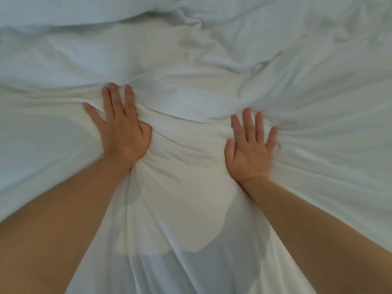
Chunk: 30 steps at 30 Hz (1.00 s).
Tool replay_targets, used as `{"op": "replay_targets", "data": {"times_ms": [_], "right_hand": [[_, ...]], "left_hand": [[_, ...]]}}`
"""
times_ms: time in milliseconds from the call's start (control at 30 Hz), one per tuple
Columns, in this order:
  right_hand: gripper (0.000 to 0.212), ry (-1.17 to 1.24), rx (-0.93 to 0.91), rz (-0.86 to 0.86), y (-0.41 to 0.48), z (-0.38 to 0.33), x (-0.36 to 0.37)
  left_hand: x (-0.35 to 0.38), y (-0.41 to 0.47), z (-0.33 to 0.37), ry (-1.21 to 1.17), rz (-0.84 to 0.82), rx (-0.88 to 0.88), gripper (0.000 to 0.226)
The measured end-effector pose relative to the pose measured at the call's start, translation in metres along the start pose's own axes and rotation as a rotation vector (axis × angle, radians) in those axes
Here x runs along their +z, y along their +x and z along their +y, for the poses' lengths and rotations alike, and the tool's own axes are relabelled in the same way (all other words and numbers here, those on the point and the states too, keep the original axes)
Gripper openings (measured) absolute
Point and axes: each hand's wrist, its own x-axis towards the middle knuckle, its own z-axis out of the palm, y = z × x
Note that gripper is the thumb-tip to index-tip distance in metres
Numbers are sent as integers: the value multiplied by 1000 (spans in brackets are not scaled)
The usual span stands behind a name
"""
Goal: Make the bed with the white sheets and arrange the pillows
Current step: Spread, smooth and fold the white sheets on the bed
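A white sheet [191,66] fills the whole view, creased and bunched across the bed. My left hand [122,128] lies flat on it left of centre, fingers straight and spread, pressing the cloth down. My right hand [250,149] presses flat on the sheet right of centre, fingers also spread. Between the two hands the fabric is pushed up into a ridge of folds [186,124]. Both bare forearms reach in from the bottom corners.
A thicker white fold, a duvet or a pillow, I cannot tell which, lies along the top left [74,11]. Wrinkles radiate outward from both hands. No bed edge or floor is in view.
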Motion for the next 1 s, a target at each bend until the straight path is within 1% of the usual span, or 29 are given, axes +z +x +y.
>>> {"op": "replay_targets", "data": {"times_ms": [133,300,400,467,500,533,600,667,733,767,800,867,900,933,1000], "right_hand": [[63,-8,-2,-10,-6,1,-3],[66,11,-15,-22,-21,-3,-27],[68,102,-39,-42,-16,-7,-53],[76,201,-16,-53,10,-20,-67],[85,254,13,-94,26,-28,-72],[94,281,47,-172,42,-35,-75],[109,211,107,-347,65,-44,-70],[116,126,127,-449,75,-45,-57],[117,115,143,-510,81,-42,-47],[116,121,152,-536,84,-41,-44],[116,125,160,-560,87,-41,-42],[117,132,167,-578,95,-39,-39],[118,134,167,-573,98,-38,-35],[118,131,174,-582,100,-37,-34],[119,120,183,-609,101,-36,-32]], "left_hand": [[0,-8,-3,-7,48,16,73],[-15,-20,-9,-1,75,55,60],[-40,-11,-9,-15,112,25,41],[-66,13,-2,-52,191,38,35],[-80,29,3,-54,232,62,38],[-92,47,8,-37,259,89,43],[-110,89,17,82,258,113,64],[-124,131,24,236,199,77,85],[-131,165,30,305,160,22,97],[-133,175,34,299,128,-1,93],[-136,181,37,265,102,-14,78],[-144,183,43,156,88,-4,35],[-147,179,44,113,105,14,23],[-151,171,42,77,128,39,18],[-163,149,28,39,180,112,18]]}}
